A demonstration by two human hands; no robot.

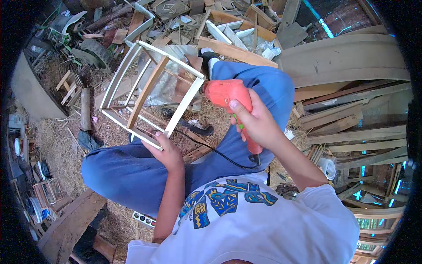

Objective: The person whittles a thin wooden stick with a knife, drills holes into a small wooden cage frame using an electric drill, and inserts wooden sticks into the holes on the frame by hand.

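My left hand [166, 152] is closed around the near corner of a wooden frame [148, 90], built of thin pale strips with a browner bar across it. The frame is tilted over my crossed legs. In my right hand [257, 119] is a red power drill [228, 93], gripped by its handle, with a green trigger under my fingers. The drill's front end points left and meets the frame's upper right corner; whether a bit enters the wood is hidden. A black cord [211, 149] runs from the base of the handle toward the left.
Scrap boards and offcuts [173, 13] are heaped at the far side. Long planks [351, 119] are stacked on the right. A power strip [144, 218] lies by my left leg. A small wooden frame piece [68, 88] and a short log [85, 109] rest on the straw-covered ground.
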